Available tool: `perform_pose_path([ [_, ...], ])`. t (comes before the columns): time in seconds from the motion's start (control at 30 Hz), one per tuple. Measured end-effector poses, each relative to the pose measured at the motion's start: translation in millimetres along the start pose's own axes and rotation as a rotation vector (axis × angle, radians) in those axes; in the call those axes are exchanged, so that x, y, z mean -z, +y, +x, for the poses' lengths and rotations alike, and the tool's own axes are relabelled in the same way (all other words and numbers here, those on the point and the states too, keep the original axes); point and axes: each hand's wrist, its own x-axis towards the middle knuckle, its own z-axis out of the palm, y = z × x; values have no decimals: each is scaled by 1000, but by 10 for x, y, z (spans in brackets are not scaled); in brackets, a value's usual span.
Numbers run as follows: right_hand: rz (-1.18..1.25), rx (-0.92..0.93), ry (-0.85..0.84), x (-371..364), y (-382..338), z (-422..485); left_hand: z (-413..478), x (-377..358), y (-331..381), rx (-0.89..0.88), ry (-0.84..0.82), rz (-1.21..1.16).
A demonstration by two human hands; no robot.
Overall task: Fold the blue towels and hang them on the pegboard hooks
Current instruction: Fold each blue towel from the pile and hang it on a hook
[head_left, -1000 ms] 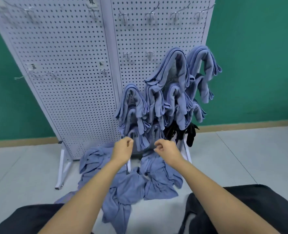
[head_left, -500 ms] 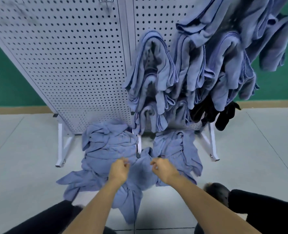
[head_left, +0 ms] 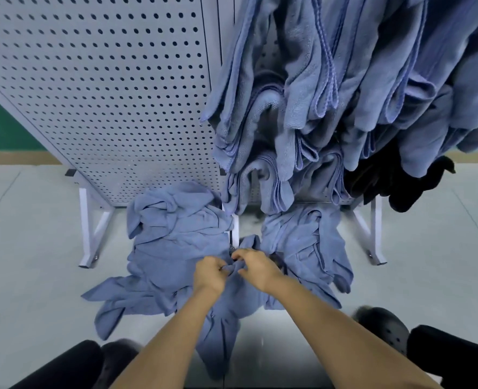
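Pinching one crumpled blue cloth towel (head_left: 226,301) on the floor, left hand (head_left: 210,274) and right hand (head_left: 256,267) both gripping it, folded blue towels (head_left: 316,94) hanging on white perforated metal pegboard (head_left: 106,94)

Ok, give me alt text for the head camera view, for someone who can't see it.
A person's left grip and right grip pinch one blue towel from a crumpled pile on the floor, below a white pegboard hung with folded blue towels.

Under the left hand (head_left: 210,272) and right hand (head_left: 256,266) the heaped towels (head_left: 170,248) are dusty blue, as are the hung towels (head_left: 302,80) above. Beyond, the pegboard (head_left: 106,94) is pale grey, dotted dark.
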Motion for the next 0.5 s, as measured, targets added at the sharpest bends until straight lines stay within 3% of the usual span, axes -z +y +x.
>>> perform_pose_path([
  [0.17,186,30,135,307,-53,-193,-139,266,479,-71,63,-379],
  [0.33,312,111,229,970,-347,-572,-451,770,1075,-269,118,-485],
  [0.5,443,256,213,1702,-767,-1163,-971,1437,1761,-541,34,-553],
])
